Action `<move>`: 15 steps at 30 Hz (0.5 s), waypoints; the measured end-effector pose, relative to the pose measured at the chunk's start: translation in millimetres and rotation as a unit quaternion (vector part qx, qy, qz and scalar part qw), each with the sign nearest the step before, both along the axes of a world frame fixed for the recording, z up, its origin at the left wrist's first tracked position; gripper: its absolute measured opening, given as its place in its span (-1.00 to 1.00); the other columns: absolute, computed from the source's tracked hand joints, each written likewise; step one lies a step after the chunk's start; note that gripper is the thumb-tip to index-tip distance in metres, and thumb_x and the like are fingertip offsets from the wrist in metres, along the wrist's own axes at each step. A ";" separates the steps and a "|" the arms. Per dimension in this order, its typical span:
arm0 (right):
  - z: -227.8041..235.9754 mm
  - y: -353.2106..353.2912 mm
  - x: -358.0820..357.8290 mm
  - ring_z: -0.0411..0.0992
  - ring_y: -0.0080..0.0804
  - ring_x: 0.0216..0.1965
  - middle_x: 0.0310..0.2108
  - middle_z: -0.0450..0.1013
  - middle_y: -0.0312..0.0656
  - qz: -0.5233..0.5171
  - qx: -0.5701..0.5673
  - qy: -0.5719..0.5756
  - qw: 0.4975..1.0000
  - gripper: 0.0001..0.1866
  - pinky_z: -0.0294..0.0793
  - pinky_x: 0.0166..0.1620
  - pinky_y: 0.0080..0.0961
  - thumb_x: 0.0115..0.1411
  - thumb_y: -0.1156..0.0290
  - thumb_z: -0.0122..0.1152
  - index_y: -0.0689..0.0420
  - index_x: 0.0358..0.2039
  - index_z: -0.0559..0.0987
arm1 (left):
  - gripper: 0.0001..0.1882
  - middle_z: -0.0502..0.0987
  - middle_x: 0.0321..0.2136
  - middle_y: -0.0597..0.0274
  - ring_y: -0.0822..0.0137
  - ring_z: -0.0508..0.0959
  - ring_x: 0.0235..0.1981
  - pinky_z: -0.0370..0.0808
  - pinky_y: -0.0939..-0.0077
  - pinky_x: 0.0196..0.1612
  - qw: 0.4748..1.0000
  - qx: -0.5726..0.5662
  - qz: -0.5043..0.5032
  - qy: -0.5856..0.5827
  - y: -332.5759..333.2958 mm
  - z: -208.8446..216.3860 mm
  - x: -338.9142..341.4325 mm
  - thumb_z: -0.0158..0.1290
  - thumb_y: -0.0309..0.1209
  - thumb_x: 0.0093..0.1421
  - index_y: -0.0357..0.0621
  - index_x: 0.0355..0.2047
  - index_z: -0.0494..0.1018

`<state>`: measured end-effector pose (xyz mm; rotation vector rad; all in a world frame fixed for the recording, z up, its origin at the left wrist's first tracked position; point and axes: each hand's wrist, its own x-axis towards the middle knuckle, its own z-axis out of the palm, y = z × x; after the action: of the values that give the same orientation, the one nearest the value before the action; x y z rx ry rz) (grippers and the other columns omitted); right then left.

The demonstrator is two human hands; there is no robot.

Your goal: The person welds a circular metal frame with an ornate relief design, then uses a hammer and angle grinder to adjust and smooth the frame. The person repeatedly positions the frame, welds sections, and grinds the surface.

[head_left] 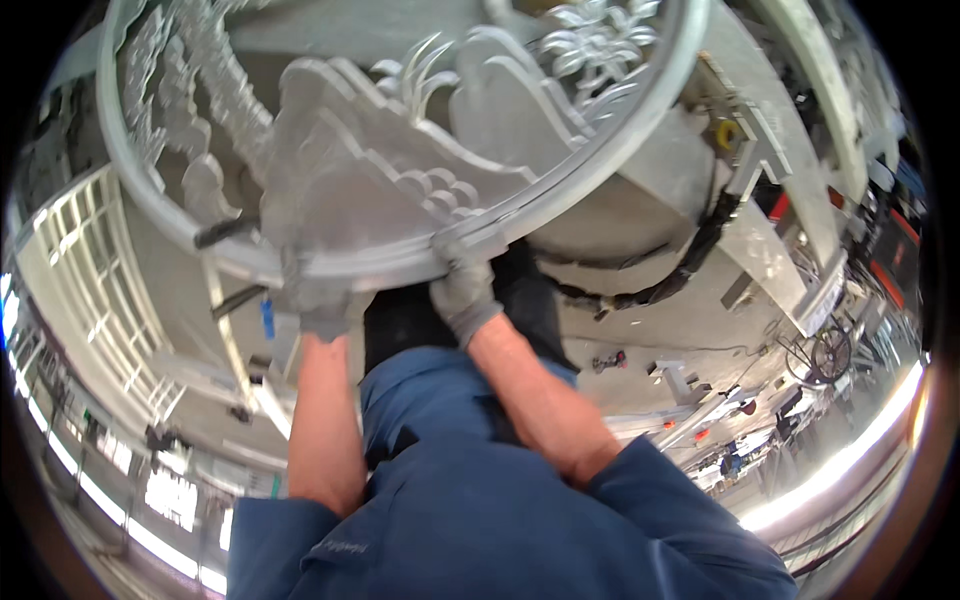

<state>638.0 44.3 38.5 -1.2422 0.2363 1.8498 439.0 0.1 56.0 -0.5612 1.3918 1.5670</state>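
A large round metal frame [640, 155] with silver-grey openwork spreads across the top of the head view. Inside it are mountain-shaped plates [345, 185], leaf-like blades [415, 85] and a flower cluster [597, 42]. My left hand [318, 300], in a grey glove, is closed at the frame's near edge; its fingers are partly smeared and blend with the metal. To the right, my gloved right hand [462, 287] grips the same rim with fingers over the top. A dark rod-like piece [226, 232] lies at the rim left of my left hand.
White slatted metal frames [95, 290] stand at the left. Dark cables [665, 285] hang to the right of my body beside pale metal beams [770, 250]. A small tool [609, 361] lies on the floor. A spoked wheel [830, 353] is farther right.
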 end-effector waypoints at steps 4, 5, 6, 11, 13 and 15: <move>25.9 14.4 -6.6 0.51 -0.40 -0.08 -0.13 0.52 -0.22 0.005 0.043 -0.093 0.995 -0.67 0.51 -0.03 -0.39 0.17 0.58 0.28 0.23 -0.03 0.57 | -0.31 0.28 0.33 0.12 0.03 0.31 0.29 0.29 -0.10 0.32 0.989 0.039 -0.138 0.023 -18.7 -8.3 -6.1 0.04 0.07 0.29 -0.02 0.31 0.31; 23.2 9.1 -8.2 0.52 -0.41 -0.09 -0.15 0.54 -0.22 -0.033 -0.009 -0.049 0.998 -0.69 0.52 -0.03 -0.39 0.17 0.57 0.29 0.25 -0.05 0.58 | -0.30 0.27 0.34 0.13 0.03 0.29 0.31 0.27 -0.12 0.34 0.982 0.043 -0.180 0.040 -20.4 -8.3 -7.3 0.04 0.09 0.28 -0.01 0.31 0.31; 14.4 0.4 -8.9 0.53 -0.41 -0.10 -0.17 0.55 -0.21 -0.068 -0.065 0.003 0.996 -0.71 0.52 -0.04 -0.40 0.16 0.56 0.30 0.28 -0.08 0.59 | -0.28 0.25 0.36 0.13 0.02 0.27 0.32 0.26 -0.13 0.35 0.973 0.048 -0.217 0.056 -26.9 -9.8 -8.6 0.04 0.11 0.27 0.00 0.32 0.30; -40.6 -34.8 0.2 0.56 -0.28 -0.11 -0.16 0.57 -0.22 0.106 0.174 -0.205 0.958 -0.66 0.55 0.10 -0.29 0.08 0.68 0.26 0.12 -0.11 0.64 | -0.37 0.32 0.30 0.12 0.01 0.31 0.30 0.30 -0.03 0.33 0.948 -0.005 -0.278 0.157 -14.1 -16.5 -5.0 0.03 0.03 0.30 0.01 0.29 0.36; -24.5 -13.8 -0.1 0.55 -0.20 -0.08 -0.11 0.57 -0.14 -0.005 -0.034 -0.045 0.998 -0.67 0.52 0.13 -0.20 0.13 0.60 0.26 0.21 -0.06 0.61 | -0.38 0.43 0.22 0.10 0.04 0.38 0.25 0.33 0.05 0.31 0.783 -0.048 -0.481 0.391 -20.1 -34.5 -16.3 0.06 0.02 0.28 0.00 0.25 0.40; -11.0 -4.6 -5.9 0.54 -0.18 -0.08 -0.08 0.56 -0.13 -0.054 -0.002 -0.076 0.996 -0.63 0.53 0.12 -0.15 0.14 0.56 0.27 0.24 -0.01 0.57 | -0.42 0.50 0.16 0.08 0.07 0.43 0.22 0.36 0.13 0.30 0.587 -0.090 -0.598 0.539 -41.6 -41.7 -31.2 0.06 -0.02 0.27 -0.02 0.22 0.44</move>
<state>632.0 39.7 27.5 -1.3400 0.2185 1.6558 407.8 -41.5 14.3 1.3258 2.0369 0.4391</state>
